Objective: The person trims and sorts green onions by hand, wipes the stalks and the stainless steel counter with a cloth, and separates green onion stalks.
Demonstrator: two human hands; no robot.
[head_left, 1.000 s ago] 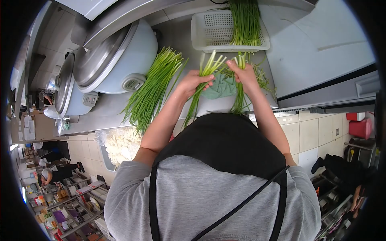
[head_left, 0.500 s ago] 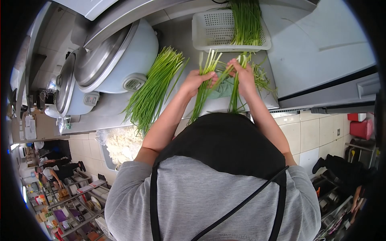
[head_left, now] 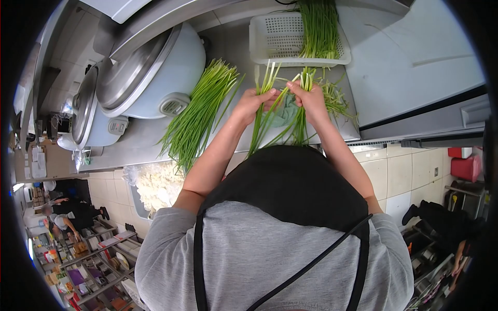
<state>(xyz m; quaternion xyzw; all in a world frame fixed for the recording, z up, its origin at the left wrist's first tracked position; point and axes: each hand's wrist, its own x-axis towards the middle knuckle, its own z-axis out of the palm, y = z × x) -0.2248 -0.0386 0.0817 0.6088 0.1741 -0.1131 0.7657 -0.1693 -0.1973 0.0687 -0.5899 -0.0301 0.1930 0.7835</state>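
Observation:
My left hand (head_left: 255, 105) is closed round a small bunch of garlic chives (head_left: 266, 83), pale stem ends up and green leaves hanging toward my apron. My right hand (head_left: 308, 98) grips another bunch of chives (head_left: 299, 128), its thumb and finger pinching a pale stem between the two hands. Behind my right hand lies a scatter of trimmed, limp bits (head_left: 336, 101). Below and between the hands a green cloth (head_left: 282, 111) rests on the steel counter (head_left: 228, 137). A large pile of chives (head_left: 199, 114) lies left of my left hand.
A white perforated basket (head_left: 275, 36) at the back holds more chives (head_left: 318, 31). Two big rice cookers (head_left: 171, 72) stand on the left. A tub of white shredded food (head_left: 155, 189) sits below the counter's edge. Other people (head_left: 72, 215) are at far left and right.
My right hand has turned and drawn slightly left, now pinching a stem near my left hand. More of the green cloth shows between the hands.

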